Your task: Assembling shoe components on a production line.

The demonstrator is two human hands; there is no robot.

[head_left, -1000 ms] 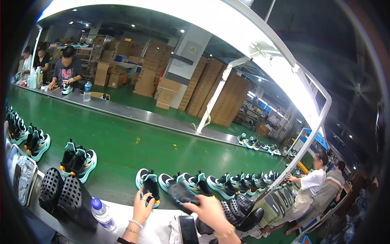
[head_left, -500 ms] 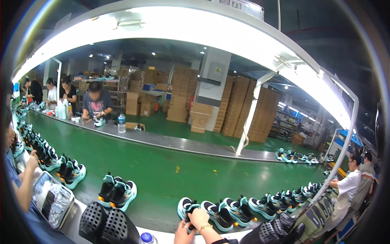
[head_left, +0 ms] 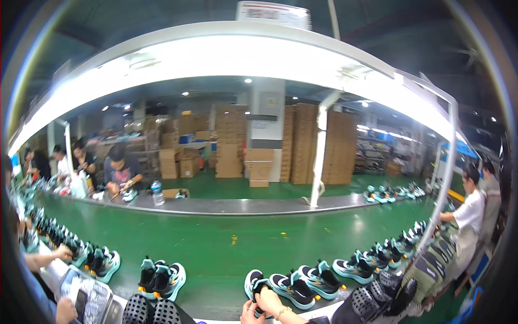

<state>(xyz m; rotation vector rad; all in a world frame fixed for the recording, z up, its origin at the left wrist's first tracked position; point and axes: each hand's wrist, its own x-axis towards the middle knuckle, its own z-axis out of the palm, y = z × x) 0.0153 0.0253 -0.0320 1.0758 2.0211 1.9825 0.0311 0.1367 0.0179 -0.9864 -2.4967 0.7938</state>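
At the near edge of the green surface, a black and light-teal sneaker (head_left: 253, 279) stands with its heel toward me. My right hand (head_left: 269, 301), with a bracelet at the wrist, comes in from the right and is closed on the sneaker's heel opening. Just below it, my left hand (head_left: 251, 314), wearing a ring, has its fingers curled at the same heel. The fingers hide the back of the sneaker, and what exactly they pinch is too small to make out. Touching distance to the right stands a matching sneaker (head_left: 292, 290).
A row of similar sneakers (head_left: 353, 267) runs off to the right; a pair (head_left: 162, 278) stands to the left. Black perforated clog-like shapes (head_left: 137, 310) flank the near edge. A co-worker's hand (head_left: 63, 252) and a clear-lidded tray (head_left: 100, 294) are at left. A metal ledge (head_left: 243, 206) lies beyond.
The whole view has tilted and shifted. Both my hands stay at the same sneaker, the right one still over its heel. At left, a co-worker's hand now reaches toward the sneakers there.
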